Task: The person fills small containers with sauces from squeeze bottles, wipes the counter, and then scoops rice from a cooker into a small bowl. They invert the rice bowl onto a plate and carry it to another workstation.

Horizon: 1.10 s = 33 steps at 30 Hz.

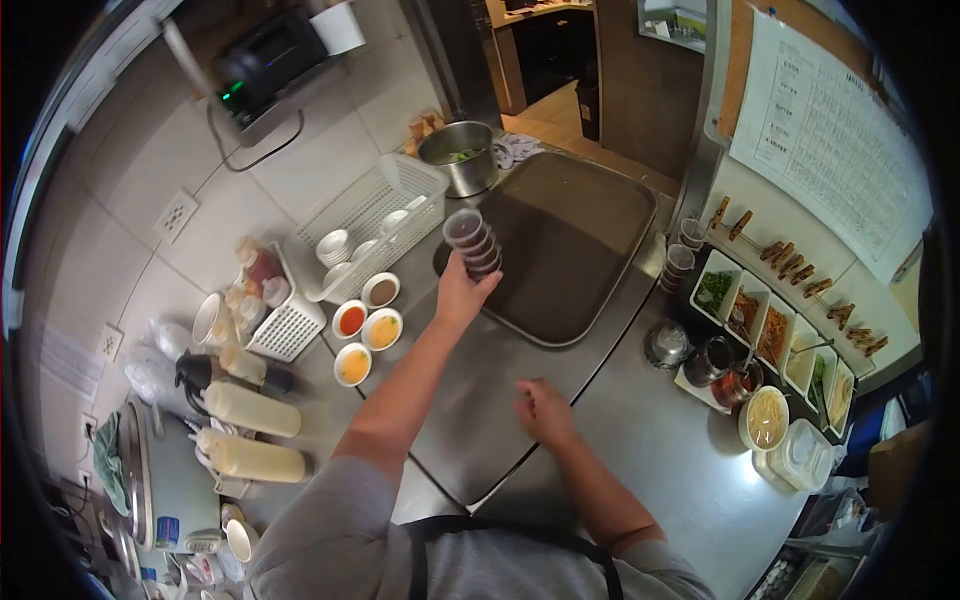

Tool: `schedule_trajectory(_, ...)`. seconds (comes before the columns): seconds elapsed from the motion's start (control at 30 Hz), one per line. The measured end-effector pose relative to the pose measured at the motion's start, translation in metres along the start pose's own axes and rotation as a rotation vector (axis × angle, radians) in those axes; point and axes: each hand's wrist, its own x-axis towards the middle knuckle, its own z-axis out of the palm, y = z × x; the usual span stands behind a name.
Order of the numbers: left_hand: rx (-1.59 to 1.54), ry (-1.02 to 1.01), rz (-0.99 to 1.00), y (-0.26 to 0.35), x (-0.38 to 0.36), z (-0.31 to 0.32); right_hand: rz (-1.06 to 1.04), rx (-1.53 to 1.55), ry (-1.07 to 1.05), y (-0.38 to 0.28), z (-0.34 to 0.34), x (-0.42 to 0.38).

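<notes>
My left hand (466, 296) is wrapped around a stack of small clear plastic cups (468, 232) with dark contents, held upright over the left side of a brown tray (585, 225). Just left of that hand, small white bowls of sauce stand on the counter: a brown one (381, 290), an orange-red one (350, 319) and two yellow ones, the nearer of them the yellow sauce bowl (353, 364). My right hand (543, 412) is over the bare steel counter, below the tray, its fingers curled in and nothing visible in them.
A white basket (370, 215) with small bowls and a metal pot (458, 158) stand behind. Squeeze bottles (255, 455) lie at left. At right are topping containers (758, 325), small jars (712, 362), a noodle bowl (765, 420) and more clear cups (679, 264).
</notes>
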Motion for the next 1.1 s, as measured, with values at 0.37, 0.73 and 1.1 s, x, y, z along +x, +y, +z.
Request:
schedule_trajectory(0.37,0.102,0.089,0.157,-0.066,0.16,0.171,-0.086,0.083,0.093,0.003,-0.003,0.005)
schedule_trajectory(0.73,0.38,0.075,-0.102,-0.105,0.199,0.233,0.007,0.206,0.043,0.007,-0.007,0.007)
schedule_trajectory(1.1,-0.114,0.066,-0.4,-0.023,0.032,0.146,-0.052,0.148,0.086,0.018,0.008,0.0)
